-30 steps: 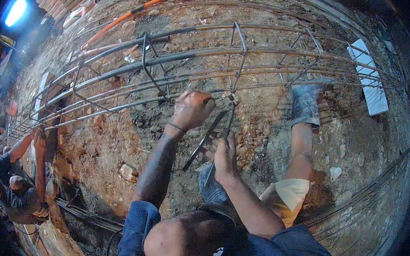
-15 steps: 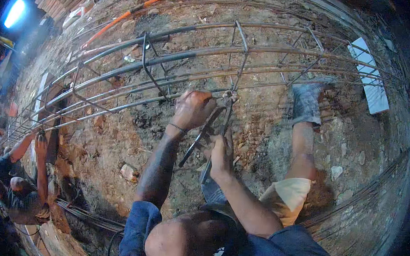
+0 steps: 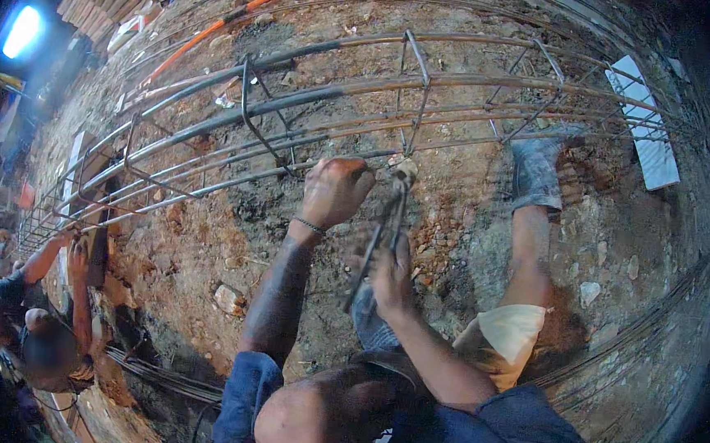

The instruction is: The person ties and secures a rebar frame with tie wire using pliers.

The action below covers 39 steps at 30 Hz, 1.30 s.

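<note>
A long cage of steel reinforcing bars (image 3: 298, 96) with bent stirrups (image 3: 421, 94) runs across the view above the ground. My left hand (image 3: 336, 191) is closed in a fist at its lowest bar, fingers curled away from view. Just to the right, my right hand (image 3: 390, 277) grips the long handles of a pair of pincers (image 3: 394, 212). The pincers' jaws are up against the lowest bar, near the foot of a stirrup. Motion blurs the handles and some of my right fingers, and whatever wire the jaws may hold is too small to make out.
White boards (image 3: 642, 122) lie under the cage at the right. An orange-handled tool (image 3: 220, 24) rests beyond it. At the left, a co-worker (image 3: 50, 344) has hands near the cage's far end. Loose bars (image 3: 635, 332) lie at lower right; a bright lamp (image 3: 22, 32) shines upper left.
The pincers' handles have come closer together in my right hand and swung more upright. My left hand stays at the bar. The co-worker's head and arms have shifted slightly.
</note>
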Each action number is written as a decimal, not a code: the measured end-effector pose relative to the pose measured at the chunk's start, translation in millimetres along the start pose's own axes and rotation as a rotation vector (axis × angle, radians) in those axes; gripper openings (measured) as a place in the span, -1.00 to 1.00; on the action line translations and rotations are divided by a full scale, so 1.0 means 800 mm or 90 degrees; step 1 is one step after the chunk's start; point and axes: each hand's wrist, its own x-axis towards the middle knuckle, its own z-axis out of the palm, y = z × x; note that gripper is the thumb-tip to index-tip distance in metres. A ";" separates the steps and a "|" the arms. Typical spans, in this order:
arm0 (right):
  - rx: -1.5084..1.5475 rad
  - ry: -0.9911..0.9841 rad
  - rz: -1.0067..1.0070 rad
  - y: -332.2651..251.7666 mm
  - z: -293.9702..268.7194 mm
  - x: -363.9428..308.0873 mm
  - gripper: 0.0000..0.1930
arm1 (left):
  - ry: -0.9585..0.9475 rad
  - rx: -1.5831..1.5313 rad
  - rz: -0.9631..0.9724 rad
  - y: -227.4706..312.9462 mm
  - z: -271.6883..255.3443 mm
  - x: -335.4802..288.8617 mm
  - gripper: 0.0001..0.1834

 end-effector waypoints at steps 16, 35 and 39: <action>-0.368 0.160 -0.159 -0.045 -0.081 0.073 -0.64 | -0.122 0.016 -0.153 0.045 -0.014 -0.002 -0.72; -0.695 0.039 0.004 0.114 -0.131 0.024 -0.43 | -0.071 0.238 -0.068 0.034 0.026 0.054 -0.78; -0.144 0.009 0.154 0.007 -0.119 0.004 -0.68 | -0.052 0.175 -0.097 0.026 0.013 0.046 -0.78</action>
